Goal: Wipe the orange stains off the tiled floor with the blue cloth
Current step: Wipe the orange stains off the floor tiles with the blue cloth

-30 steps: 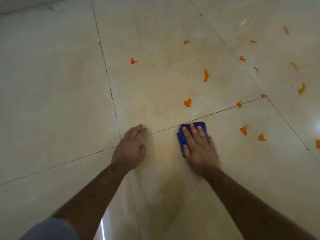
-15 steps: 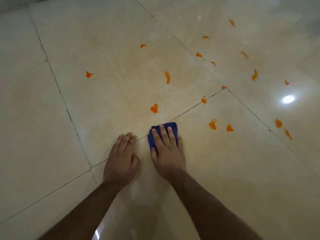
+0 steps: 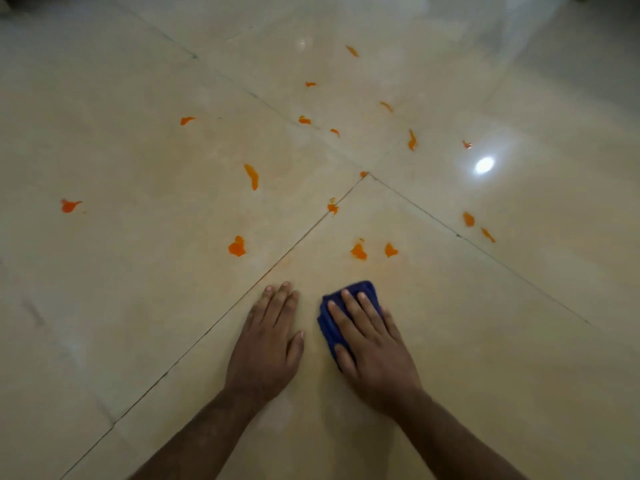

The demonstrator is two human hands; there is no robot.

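Observation:
A folded blue cloth (image 3: pixel 330 315) lies on the glossy beige tiled floor (image 3: pixel 138 271). My right hand (image 3: pixel 374 348) presses flat on it with straight fingers and covers most of it. My left hand (image 3: pixel 268 341) rests flat on the bare tile just to its left. Several orange stains dot the floor beyond my hands. The nearest are a pair (image 3: pixel 358 251) a short way past the cloth and one blob (image 3: pixel 237 247) across the grout line to the left.
Dark grout lines (image 3: pixel 304 233) cross the floor and meet at a corner ahead of my hands. A bright light reflection (image 3: pixel 484 165) shines on the tile at the right. A faint orange smear tints the tile around the cloth.
The view has swung, so the stains now lie more to the left and centre. My right hand with the cloth has slid off the grout line onto the near tile, further from the left blob.

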